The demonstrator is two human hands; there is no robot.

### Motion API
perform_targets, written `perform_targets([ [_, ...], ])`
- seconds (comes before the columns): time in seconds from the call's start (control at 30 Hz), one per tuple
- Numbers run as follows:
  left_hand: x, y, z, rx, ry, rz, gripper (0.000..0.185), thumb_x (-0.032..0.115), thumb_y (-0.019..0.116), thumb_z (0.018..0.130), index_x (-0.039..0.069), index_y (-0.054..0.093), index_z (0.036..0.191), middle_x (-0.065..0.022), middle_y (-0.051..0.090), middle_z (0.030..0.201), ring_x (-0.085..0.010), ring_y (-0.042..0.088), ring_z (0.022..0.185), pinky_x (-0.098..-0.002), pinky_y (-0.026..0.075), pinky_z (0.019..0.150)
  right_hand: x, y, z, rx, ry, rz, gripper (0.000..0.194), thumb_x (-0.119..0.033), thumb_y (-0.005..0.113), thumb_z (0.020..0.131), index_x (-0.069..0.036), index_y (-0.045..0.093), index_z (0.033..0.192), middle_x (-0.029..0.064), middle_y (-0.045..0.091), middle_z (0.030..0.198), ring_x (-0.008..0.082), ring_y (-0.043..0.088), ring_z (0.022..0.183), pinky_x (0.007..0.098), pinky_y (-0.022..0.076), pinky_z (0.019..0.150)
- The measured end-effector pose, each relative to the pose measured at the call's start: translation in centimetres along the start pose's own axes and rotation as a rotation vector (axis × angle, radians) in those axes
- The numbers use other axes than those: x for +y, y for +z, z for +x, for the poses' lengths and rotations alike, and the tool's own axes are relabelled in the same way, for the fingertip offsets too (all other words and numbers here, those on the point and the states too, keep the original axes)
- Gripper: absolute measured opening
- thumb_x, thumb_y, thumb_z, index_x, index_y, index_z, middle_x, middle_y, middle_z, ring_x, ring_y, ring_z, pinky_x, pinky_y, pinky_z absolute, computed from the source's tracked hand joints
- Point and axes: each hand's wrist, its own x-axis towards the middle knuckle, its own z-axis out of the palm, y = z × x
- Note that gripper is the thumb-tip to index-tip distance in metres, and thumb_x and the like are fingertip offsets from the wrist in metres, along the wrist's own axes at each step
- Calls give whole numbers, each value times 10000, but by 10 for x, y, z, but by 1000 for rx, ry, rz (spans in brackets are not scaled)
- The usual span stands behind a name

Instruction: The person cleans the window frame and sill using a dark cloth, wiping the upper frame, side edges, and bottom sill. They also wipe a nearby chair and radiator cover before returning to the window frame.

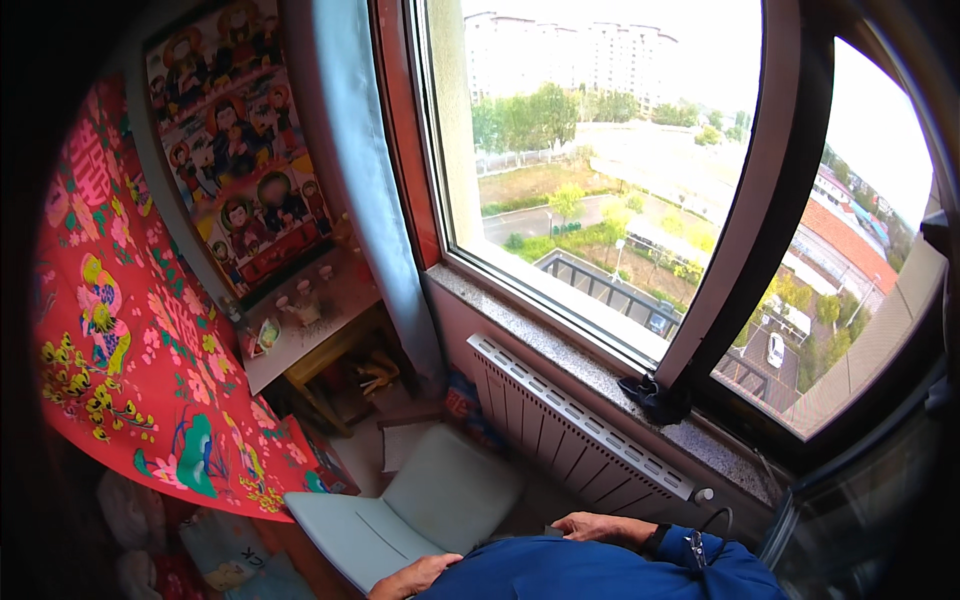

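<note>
At the bottom of the head view, my left hand (417, 575) lies beside the blue garment (570, 570) at my belly, over the edge of a pale grey-green chair (457, 487); its fingertips are partly hidden by the cloth. On the other side, my right hand (589, 526) rests at the garment's front edge with fingers bent. A small grey piece shows at its fingertips, and whether it is held cannot be made out. A dark band circles the right wrist, and a cable with a metal clip (697, 549) lies on the right sleeve.
A white radiator (577, 427) stands below the speckled stone windowsill (510, 319), which bears a dark cloth (652, 399). Left are a small table (300, 349) with cups, a framed picture (236, 150) and a red floral cloth (172, 315). Bags (225, 551) lie below the cloth.
</note>
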Motion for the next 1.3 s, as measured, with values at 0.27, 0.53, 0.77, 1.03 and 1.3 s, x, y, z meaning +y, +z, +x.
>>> perform_targets([
  [0.27, 32, 16, -19, 8, 9, -156, 396, 188, 492, 1081, 7, 551, 1429, -56, 638, 1322, -140, 602, 1187, -255, 457, 1053, 10, 3, 15, 71, -64, -387, 535, -336, 683, 935, 23, 599, 1323, 212, 705, 1171, 318, 675, 1077, 408, 530, 914],
  [0.53, 3, 29, 18, 135, -221, -405, 304, 187, 585, 1019, 23, 654, 1265, -30, 697, 1048, -115, 633, 1031, -249, 499, 920, 52, 17, 40, 250, -221, -447, 588, -284, 670, 906, 50, 549, 1375, 294, 635, 1289, 427, 593, 1246, 470, 487, 1025],
  [0.77, 7, 46, 19, 211, 160, 393, 360, 164, 662, 949, 21, 648, 1278, -108, 732, 1041, -161, 680, 976, -295, 524, 878, 54, 30, 38, 279, 49, -349, 480, -280, 647, 918, 24, 606, 1287, 296, 635, 1286, 433, 593, 1241, 478, 491, 1002],
  [1.03, 28, 45, 8, -150, 142, -295, 372, 138, 629, 1017, -16, 604, 1355, -86, 692, 1223, -148, 646, 1104, -293, 507, 999, 37, 14, -19, 195, -63, -150, 368, -331, 672, 935, 28, 637, 1006, 163, 661, 889, 210, 612, 844, 394, 494, 748],
  [1.3, 118, 65, -75, -69, -179, -326, 381, 159, 616, 1035, -28, 596, 1366, -80, 670, 1271, -150, 626, 1145, -298, 490, 1038, -22, 18, -17, -117, -107, 35, 304, -265, 675, 968, 18, 578, 918, 4, 577, 809, 87, 474, 801, 354, 438, 666],
])
